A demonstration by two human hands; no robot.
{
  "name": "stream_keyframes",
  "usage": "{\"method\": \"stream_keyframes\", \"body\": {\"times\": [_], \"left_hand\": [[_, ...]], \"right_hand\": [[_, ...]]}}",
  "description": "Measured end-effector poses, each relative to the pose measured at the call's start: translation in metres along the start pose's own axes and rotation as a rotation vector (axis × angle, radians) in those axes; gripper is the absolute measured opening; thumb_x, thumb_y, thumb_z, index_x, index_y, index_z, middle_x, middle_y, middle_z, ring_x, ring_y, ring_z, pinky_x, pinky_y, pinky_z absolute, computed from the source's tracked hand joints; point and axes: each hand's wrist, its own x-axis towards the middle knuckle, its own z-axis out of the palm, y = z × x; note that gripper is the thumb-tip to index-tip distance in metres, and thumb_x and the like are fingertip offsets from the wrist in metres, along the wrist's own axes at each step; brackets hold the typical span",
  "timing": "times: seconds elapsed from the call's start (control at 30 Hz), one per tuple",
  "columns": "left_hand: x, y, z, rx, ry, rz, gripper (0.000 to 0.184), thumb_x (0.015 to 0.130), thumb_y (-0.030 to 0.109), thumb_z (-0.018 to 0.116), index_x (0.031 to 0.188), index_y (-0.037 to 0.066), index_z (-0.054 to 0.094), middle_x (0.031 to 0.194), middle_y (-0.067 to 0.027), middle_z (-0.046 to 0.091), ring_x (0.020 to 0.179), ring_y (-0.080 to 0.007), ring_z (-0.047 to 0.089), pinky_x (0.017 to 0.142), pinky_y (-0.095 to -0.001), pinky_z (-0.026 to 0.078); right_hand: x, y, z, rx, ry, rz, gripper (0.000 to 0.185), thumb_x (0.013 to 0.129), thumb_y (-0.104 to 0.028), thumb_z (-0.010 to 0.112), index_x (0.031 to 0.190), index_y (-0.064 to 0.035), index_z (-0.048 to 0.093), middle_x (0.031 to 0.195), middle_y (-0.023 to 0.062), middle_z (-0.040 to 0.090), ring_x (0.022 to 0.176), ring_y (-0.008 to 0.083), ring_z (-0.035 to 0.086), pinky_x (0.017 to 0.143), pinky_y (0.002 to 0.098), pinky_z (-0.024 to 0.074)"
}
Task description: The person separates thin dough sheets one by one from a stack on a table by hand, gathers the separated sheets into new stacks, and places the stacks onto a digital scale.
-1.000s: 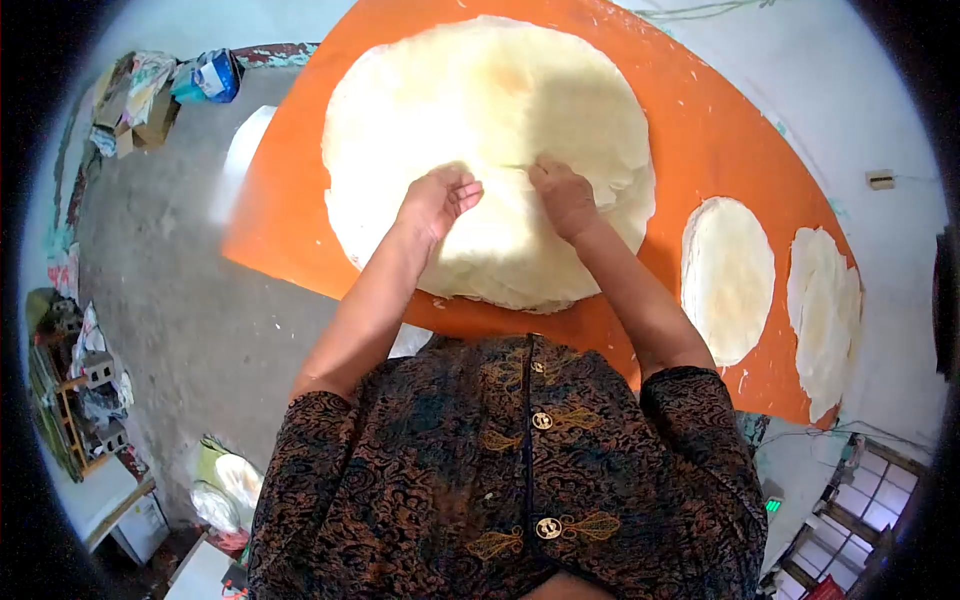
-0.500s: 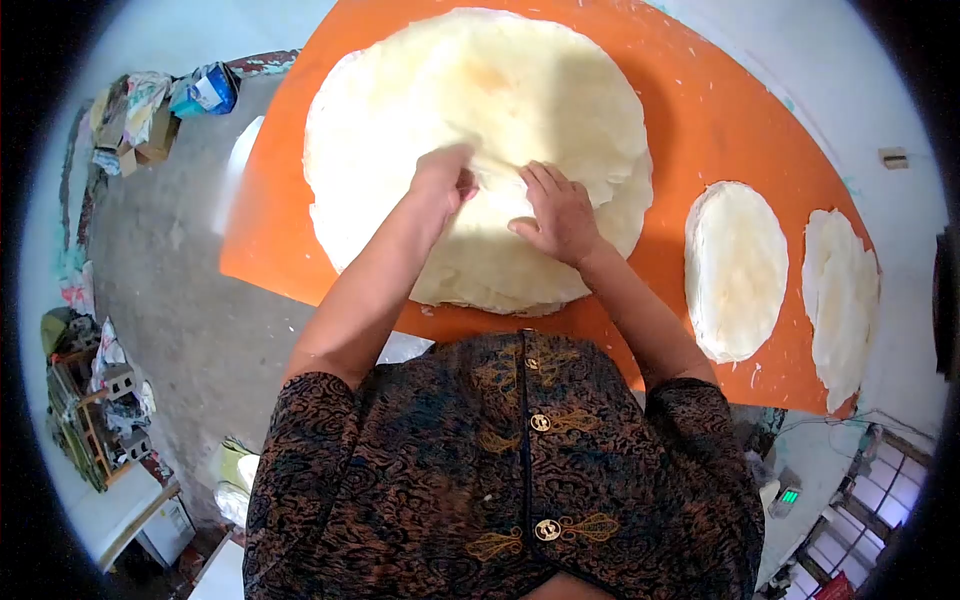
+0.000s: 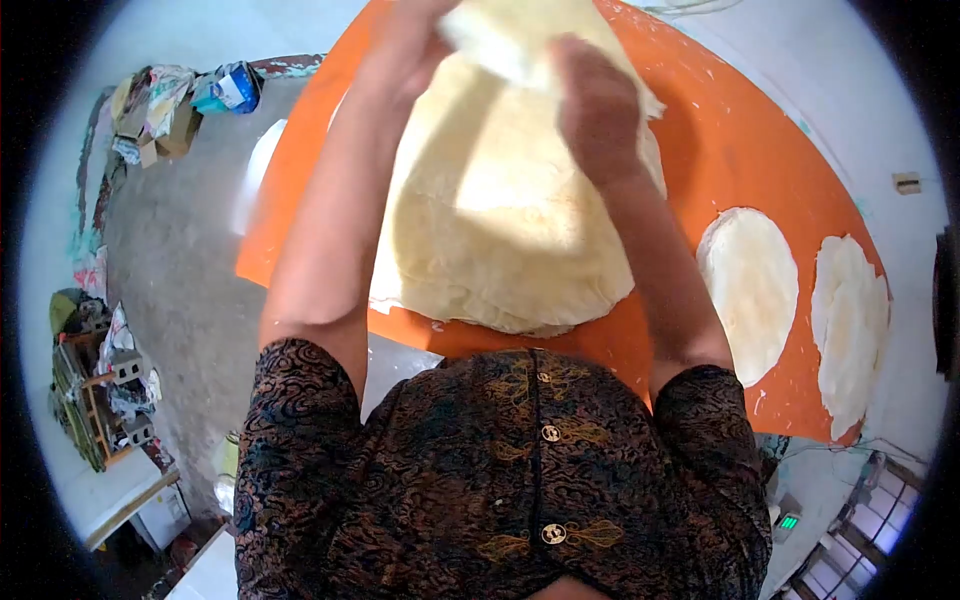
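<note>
A thin, pale sheet of dough (image 3: 505,40) is raised above a large round stack of similar dough sheets (image 3: 500,260) on the orange work surface (image 3: 690,130). At the sheet's left side, my left hand (image 3: 412,45) is closed on its edge, partly cut off by the top of the view. My right hand (image 3: 600,110) is at the right side of the lifted sheet, fingers curled against its edge and somewhat blurred. Shadows of my arms and the sheet fall across the stack.
To the right on the orange surface lie an oval dough stack (image 3: 748,295) and a ragged-edged dough piece (image 3: 848,335). A cardboard box (image 3: 172,138) and a blue bag (image 3: 228,90) stand on the floor at the far left. A shelf (image 3: 95,390) with clutter is lower left.
Both hands have moved forward, away from my body, lifting the top dough sheet off the middle of the stack. My right hand has gone from resting on the dough to its raised edge.
</note>
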Motion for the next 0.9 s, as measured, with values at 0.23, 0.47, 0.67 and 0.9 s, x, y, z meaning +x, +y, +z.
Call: {"method": "stream_keyframes", "body": {"times": [0.23,0.47,0.67,0.9], "left_hand": [[-0.121,-0.095,-0.138,-0.18,0.647,-0.643,0.02,0.087,0.011,0.04,0.088,-0.007,0.049,0.076,-0.0139,0.054,0.065,-0.0231,0.055,0.061,-0.033,0.051],[-0.133,-0.107,-0.123,-0.198,0.717,-0.561,0.02,0.087,0.01,0.042,0.09,-0.008,0.049,0.077,-0.0149,0.054,0.067,-0.0241,0.056,0.061,-0.0326,0.05],[-0.115,-0.103,-0.115,0.029,0.703,-0.661,0.016,0.082,0.013,0.051,0.086,-0.003,0.053,0.069,-0.0112,0.054,0.056,-0.0192,0.054,0.049,-0.0287,0.044],[-0.107,-0.104,-0.109,0.427,0.603,-0.542,0.016,0.081,0.015,0.058,0.082,0.001,0.054,0.067,-0.0082,0.052,0.055,-0.0167,0.05,0.046,-0.0266,0.041]], "right_hand": [[-0.09,-0.06,0.09,-0.02,-0.646,0.066,0.021,0.072,-0.004,0.047,0.091,-0.0095,0.053,0.096,0.0056,0.055,0.095,0.0238,0.052,0.07,0.0425,0.042],[-0.085,-0.063,0.075,-0.04,-0.862,0.006,0.029,0.073,-0.008,0.049,0.101,-0.0039,0.053,0.104,0.0087,0.051,0.103,0.0238,0.048,0.075,0.0404,0.0443],[-0.1,-0.075,0.06,-0.064,-0.765,-0.032,0.046,0.078,-0.025,0.056,0.115,-0.0006,0.045,0.121,0.0139,0.043,0.114,0.0268,0.039,0.086,0.0429,0.0387],[-0.081,-0.068,0.05,0.049,-1.07,0.007,0.06,0.077,-0.034,0.059,0.121,0.001,0.038,0.129,0.018,0.034,0.12,0.0307,0.032,0.092,0.045,0.0349]]}}
